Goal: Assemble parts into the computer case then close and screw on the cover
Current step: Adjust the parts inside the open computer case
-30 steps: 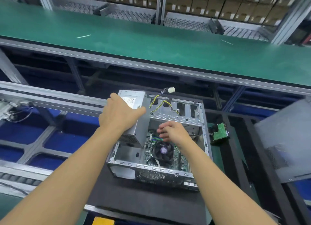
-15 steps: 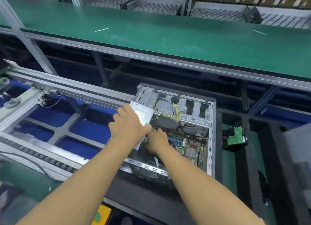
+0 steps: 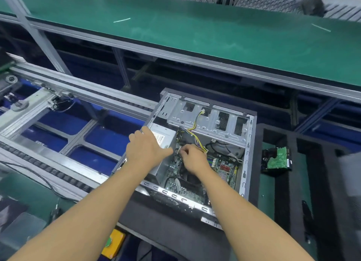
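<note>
An open computer case (image 3: 245,163) lies on its side on a black foam pad, with the motherboard (image 3: 222,166) showing inside. My left hand (image 3: 146,149) grips the grey power supply (image 3: 166,136) at the case's left side, fingers over its top and thumb on its inner face. My right hand (image 3: 192,157) is inside the case beside the power supply, its fingers curled and pinching something small by the yellow and black cable bundle (image 3: 192,129). What it pinches is hidden.
A green hard drive (image 3: 277,159) sits in a foam slot right of the case. A grey cover panel (image 3: 351,174) lies at the far right. A conveyor rail (image 3: 82,92) runs to the left, and a green bench (image 3: 195,32) stands behind. A yellow button box (image 3: 112,243) is near the front edge.
The power supply has come down from its raised tilt and sits lower in the case under my left hand. My right hand moved up toward the cables. The view shifted left.
</note>
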Action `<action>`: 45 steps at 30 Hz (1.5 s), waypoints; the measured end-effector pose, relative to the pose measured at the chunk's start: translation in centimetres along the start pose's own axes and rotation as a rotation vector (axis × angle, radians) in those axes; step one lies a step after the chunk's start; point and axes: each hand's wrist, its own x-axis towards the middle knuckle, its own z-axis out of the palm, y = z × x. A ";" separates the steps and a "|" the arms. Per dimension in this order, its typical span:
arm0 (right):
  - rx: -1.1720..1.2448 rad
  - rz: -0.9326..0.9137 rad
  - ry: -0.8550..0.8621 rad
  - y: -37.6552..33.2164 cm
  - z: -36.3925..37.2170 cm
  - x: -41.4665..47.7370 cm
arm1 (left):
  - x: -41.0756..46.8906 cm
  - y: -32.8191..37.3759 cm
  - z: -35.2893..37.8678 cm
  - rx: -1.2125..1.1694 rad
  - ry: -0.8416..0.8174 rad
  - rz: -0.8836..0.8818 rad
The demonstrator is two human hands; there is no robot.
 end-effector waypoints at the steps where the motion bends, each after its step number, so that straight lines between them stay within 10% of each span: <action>1: 0.010 0.002 -0.007 0.1 0.1 0.0 | 0.0 0.0 0.1 0.005 0.005 0.008; 13: 0.079 -0.040 0.027 0.6 1.0 0.3 | 0.8 0.4 1.2 0.297 0.127 0.088; 45: 0.431 0.024 -0.097 -1.9 1.2 0.4 | -1.0 -1.7 3.9 0.107 0.088 0.204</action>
